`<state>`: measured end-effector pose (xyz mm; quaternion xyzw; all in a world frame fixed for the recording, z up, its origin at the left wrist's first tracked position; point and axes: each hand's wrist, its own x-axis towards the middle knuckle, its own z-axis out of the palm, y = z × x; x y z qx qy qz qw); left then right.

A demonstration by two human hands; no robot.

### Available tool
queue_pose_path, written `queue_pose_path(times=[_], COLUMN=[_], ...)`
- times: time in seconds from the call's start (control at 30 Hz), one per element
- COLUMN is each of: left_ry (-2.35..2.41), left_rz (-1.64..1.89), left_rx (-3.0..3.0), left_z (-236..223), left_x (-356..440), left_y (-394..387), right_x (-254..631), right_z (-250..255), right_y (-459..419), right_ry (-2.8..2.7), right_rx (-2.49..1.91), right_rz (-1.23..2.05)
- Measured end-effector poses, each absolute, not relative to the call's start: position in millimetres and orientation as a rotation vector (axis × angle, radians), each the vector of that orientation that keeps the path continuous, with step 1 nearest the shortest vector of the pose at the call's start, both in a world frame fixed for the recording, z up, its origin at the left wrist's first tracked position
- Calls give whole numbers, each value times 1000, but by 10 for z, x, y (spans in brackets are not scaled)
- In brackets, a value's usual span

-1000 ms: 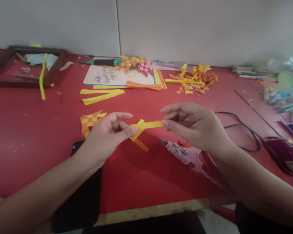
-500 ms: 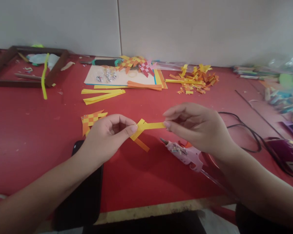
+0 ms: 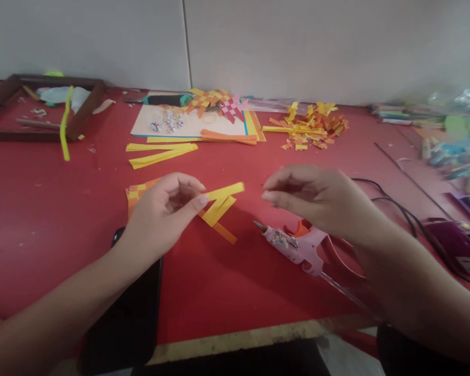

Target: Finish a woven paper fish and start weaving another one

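My left hand (image 3: 162, 209) pinches a small bundle of yellow and orange paper strips (image 3: 220, 204) between thumb and fingers, holding them just above the red table (image 3: 43, 209). My right hand (image 3: 317, 197) hovers a short way to the right of the strips, fingers curled close together with nothing in them. A pink glue gun (image 3: 295, 245) lies on the table below my right hand. Partly hidden behind my left hand is a woven orange and yellow paper piece (image 3: 135, 192).
Loose yellow strips (image 3: 160, 152), a card with sequins and woven paper shapes (image 3: 196, 117) and a pile of paper offcuts (image 3: 311, 125) lie further back. A black phone (image 3: 125, 318) sits near the front edge. Black cables (image 3: 391, 209) run right. A wooden frame (image 3: 43, 107) is at far left.
My right hand has let go of the yellow strip and drawn slightly away. The left hand has shifted left and turned the strips, which now fan out from its fingers.
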<state>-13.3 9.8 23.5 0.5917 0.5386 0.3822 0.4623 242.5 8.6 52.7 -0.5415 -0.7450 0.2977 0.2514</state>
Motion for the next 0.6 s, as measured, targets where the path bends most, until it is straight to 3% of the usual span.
queue_pose_path(times=[0.13, 0.27, 0.6], left_ry=[1309, 1357, 1310], left_rz=[829, 650, 721], left_rx=[1555, 1638, 1541], left_z=[217, 252, 206], left_x=[-242, -303, -294], left_y=[159, 193, 169], right_x=[2806, 3141, 3195], right_z=[557, 365, 189], right_y=[-8, -278, -402], right_ry=[-2627, -2683, -2731], right_rx=[-1523, -1493, -1294], right_rz=[493, 348, 480])
